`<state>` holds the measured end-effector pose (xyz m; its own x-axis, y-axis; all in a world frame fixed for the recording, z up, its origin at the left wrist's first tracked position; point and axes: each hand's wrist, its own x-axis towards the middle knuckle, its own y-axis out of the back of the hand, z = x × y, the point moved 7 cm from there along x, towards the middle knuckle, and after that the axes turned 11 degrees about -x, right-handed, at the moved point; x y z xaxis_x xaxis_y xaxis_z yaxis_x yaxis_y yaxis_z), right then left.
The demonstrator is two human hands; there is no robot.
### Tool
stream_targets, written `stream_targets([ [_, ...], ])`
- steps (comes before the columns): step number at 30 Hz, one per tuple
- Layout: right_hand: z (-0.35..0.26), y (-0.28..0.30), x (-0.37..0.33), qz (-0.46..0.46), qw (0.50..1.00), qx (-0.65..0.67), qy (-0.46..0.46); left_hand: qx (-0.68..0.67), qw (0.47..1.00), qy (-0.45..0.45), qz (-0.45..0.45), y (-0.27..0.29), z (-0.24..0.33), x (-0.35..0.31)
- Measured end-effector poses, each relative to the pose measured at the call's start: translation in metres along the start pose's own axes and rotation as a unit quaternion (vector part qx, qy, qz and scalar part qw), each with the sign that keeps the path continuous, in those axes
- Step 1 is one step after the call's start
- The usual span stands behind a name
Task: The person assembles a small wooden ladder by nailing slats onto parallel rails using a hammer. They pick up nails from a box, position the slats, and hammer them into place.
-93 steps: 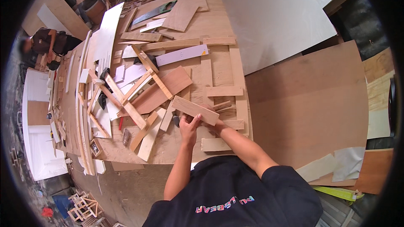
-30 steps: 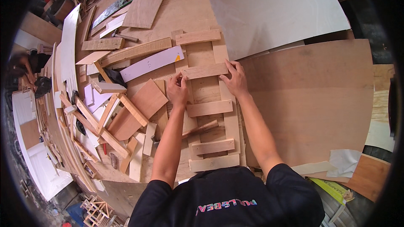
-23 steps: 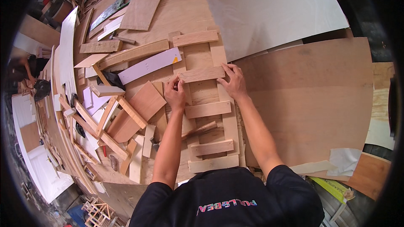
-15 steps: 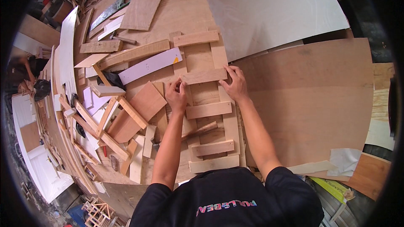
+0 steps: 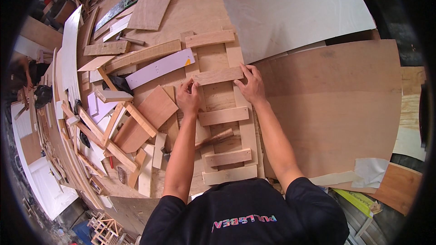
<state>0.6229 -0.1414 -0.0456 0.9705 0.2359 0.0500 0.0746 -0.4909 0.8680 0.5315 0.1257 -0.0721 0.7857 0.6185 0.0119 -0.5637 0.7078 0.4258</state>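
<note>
A short wooden slat (image 5: pixel 218 76) lies crosswise over two long parallel boards, like a rung of a ladder-shaped frame. My left hand (image 5: pixel 187 96) pinches its left end, fingers curled. At the opposite end, my right hand (image 5: pixel 252 85) holds the slat between thumb and fingers. Farther off, another slat (image 5: pixel 210 39) spans the same boards. On the near side are a middle slat (image 5: pixel 224 116), a lower slat (image 5: pixel 228 157) and an end slat (image 5: pixel 230 175) close to my body. A hammer (image 5: pixel 215 139) lies inside the frame, its head partly hidden by my left forearm.
Wood offcuts and a nailed-together frame (image 5: pixel 120 131) crowd the left. A second hammer (image 5: pixel 131 40) and a handsaw (image 5: pixel 119 9) lie farther back. Large sheets, one white (image 5: pixel 295 13) and one brown (image 5: pixel 331 109), cover the right. Another person's arm (image 5: pixel 28 75) shows far left.
The slat between my hands has shifted slightly away from me along the two boards, and both hands moved with it. The whole view has shifted a little.
</note>
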Motion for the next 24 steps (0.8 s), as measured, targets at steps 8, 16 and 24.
stream_targets([
  [8, 0.003, 0.004, 0.002, -0.019, 0.999, -0.006, 0.042, -0.029, 0.999, -0.027, 0.009, 0.002, 0.000, -0.002],
  [16, -0.001, 0.007, -0.001, -0.022, 0.999, -0.028, 0.021, 0.005, 1.000, -0.021, -0.019, -0.002, -0.006, 0.005],
  [24, -0.003, 0.007, 0.006, -0.030, 0.999, -0.018, 0.029, 0.002, 0.995, -0.077, -0.066, -0.002, -0.005, 0.010],
])
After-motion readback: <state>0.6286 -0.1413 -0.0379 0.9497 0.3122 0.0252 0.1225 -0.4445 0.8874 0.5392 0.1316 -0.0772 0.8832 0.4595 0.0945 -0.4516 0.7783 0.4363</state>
